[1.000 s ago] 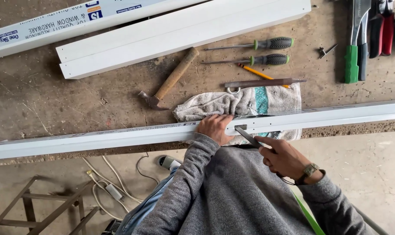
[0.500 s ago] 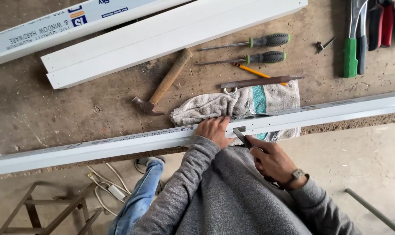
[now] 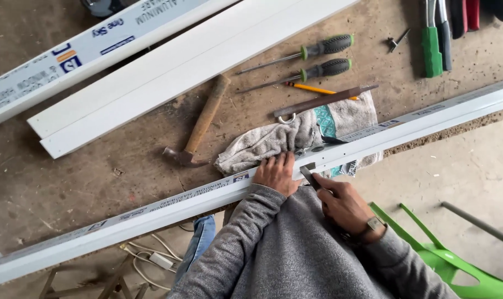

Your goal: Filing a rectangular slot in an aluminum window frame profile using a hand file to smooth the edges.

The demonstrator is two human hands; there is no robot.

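A long white aluminium profile [image 3: 429, 119] lies along the near edge of the workbench. My left hand [image 3: 276, 173] presses flat on top of it, fingers together. My right hand [image 3: 343, 205], with a wristwatch, grips a flat metal file [image 3: 309, 176] whose tip rests against the profile's near face just right of my left hand. A grey-and-teal rag [image 3: 273, 141] lies under and behind the profile at that spot.
On the bench behind: a wooden-handled hammer [image 3: 199, 124], two screwdrivers [image 3: 318, 58], a pencil [image 3: 312, 88], a second flat file [image 3: 323, 101], two wider white profiles [image 3: 168, 72], green- and red-handled tools [image 3: 431, 50] at far right. A green plastic chair [image 3: 456, 266] and cables [image 3: 152, 257] sit below.
The view has shifted, so the bench reads tilted. My right hand has brought the file forward onto the profile's edge. My left hand stays pressed on the profile.
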